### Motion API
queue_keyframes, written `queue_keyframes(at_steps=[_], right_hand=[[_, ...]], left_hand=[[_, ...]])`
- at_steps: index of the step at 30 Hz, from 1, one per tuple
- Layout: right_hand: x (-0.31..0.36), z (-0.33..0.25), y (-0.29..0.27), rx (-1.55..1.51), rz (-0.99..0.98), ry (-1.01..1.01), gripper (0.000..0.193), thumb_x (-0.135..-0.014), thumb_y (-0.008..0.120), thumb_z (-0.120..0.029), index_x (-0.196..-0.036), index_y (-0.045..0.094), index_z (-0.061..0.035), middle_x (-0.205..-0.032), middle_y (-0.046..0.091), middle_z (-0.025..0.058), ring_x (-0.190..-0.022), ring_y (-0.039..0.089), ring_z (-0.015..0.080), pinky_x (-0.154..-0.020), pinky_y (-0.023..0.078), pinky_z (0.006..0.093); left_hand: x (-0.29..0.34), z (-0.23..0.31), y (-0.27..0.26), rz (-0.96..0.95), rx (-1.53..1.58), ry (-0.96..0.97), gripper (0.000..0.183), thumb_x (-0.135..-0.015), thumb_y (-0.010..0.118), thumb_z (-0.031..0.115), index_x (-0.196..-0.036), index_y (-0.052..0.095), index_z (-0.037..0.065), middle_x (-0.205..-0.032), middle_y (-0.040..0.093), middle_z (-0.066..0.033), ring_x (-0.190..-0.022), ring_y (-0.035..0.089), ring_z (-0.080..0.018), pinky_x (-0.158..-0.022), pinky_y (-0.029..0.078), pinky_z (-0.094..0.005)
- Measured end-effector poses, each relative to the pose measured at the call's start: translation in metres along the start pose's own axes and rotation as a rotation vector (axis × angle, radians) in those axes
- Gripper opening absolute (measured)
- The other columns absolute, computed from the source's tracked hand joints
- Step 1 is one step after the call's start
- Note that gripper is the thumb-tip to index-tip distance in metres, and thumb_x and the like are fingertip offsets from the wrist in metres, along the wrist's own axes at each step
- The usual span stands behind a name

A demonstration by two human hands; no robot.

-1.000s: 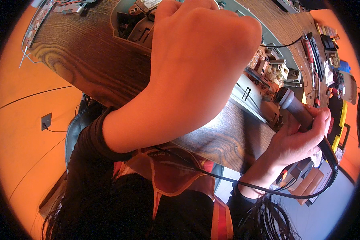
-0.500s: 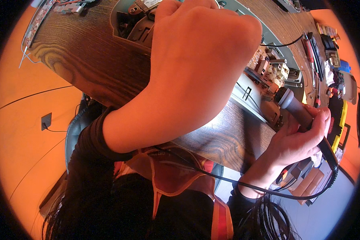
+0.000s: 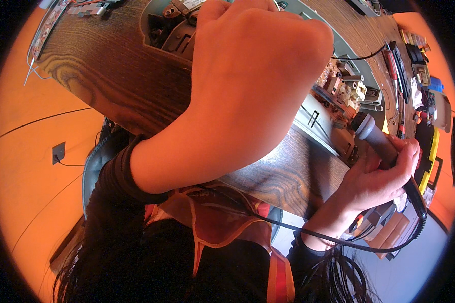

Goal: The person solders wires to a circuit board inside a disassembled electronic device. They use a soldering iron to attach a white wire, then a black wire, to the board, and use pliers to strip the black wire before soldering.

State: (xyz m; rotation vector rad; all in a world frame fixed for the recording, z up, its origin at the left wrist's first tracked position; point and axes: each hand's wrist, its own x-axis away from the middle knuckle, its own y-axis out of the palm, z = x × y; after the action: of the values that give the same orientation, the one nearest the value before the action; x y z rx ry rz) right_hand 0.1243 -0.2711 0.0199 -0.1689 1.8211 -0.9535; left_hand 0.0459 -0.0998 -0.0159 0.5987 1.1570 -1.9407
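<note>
My left hand (image 3: 260, 65) fills the upper middle, its back toward me, over an open grey-green casing (image 3: 308, 121) full of parts. Its fingers bend away at the top edge, so I cannot see whether they hold anything. At the right, my right hand (image 3: 379, 177) is closed round the grey handle of a corded tool that looks like a soldering iron (image 3: 381, 144). A lighter collar and a dark front end point up and left, toward the casing's near right corner. From its rear a black cable (image 3: 359, 243) loops below my wrist and runs left.
The casing rests on a dark wood-grain table (image 3: 111, 76). Another device part (image 3: 93, 7) lies at the far left. Along the right are a red-handled screwdriver (image 3: 391, 63), a yellow-edged case (image 3: 432, 151) and several small items. A wall socket (image 3: 58, 153) is at the left.
My right hand and the corded tool have shifted very slightly, with the tool's front end a little farther right and lower. My left hand has edged slightly to the right.
</note>
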Motion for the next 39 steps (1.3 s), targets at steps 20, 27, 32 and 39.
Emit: queue_keyframes(at_steps=[20,27,32,39], right_hand=[[0.005,0.006,0.000,0.078,0.013,-0.153,0.040,-0.083,0.044,0.001,-0.121,0.038,-0.0066,-0.080,0.051,0.0098,-0.064,0.054,0.0184,-0.057,0.047,0.0266],[-0.001,-0.004,0.003,0.031,0.029,-0.054,0.018,-0.082,0.043,-0.004,-0.100,0.046,-0.0016,-0.077,0.050,0.0088,-0.061,0.053,0.0185,-0.057,0.045,0.0251],[-0.007,-0.017,0.003,-0.042,0.082,0.305,0.011,-0.078,0.038,-0.008,-0.068,0.040,-0.0015,-0.067,0.045,0.0071,-0.057,0.050,0.0192,-0.056,0.041,0.0255],[-0.009,-0.018,0.007,0.013,0.110,0.203,0.010,-0.075,0.040,-0.006,-0.066,0.040,-0.0020,-0.063,0.042,0.0077,-0.057,0.049,0.0201,-0.055,0.040,0.0284]], left_hand=[[0.001,0.002,0.000,-0.007,-0.005,0.000,0.021,-0.067,0.068,0.001,-0.087,0.061,0.002,-0.083,0.060,-0.0082,-0.078,0.056,-0.0178,-0.070,0.043,-0.0273],[0.001,0.002,0.000,-0.008,-0.006,-0.002,0.021,-0.067,0.068,0.000,-0.087,0.061,0.002,-0.084,0.060,-0.0086,-0.078,0.056,-0.0176,-0.071,0.043,-0.0272],[0.001,0.002,0.000,-0.006,-0.006,-0.001,0.022,-0.067,0.068,0.000,-0.088,0.061,0.001,-0.085,0.060,-0.0089,-0.079,0.056,-0.0176,-0.071,0.043,-0.0271],[0.000,0.002,0.001,-0.003,-0.007,0.001,0.022,-0.068,0.068,0.000,-0.089,0.060,0.001,-0.086,0.060,-0.0092,-0.080,0.056,-0.0174,-0.072,0.043,-0.0270]])
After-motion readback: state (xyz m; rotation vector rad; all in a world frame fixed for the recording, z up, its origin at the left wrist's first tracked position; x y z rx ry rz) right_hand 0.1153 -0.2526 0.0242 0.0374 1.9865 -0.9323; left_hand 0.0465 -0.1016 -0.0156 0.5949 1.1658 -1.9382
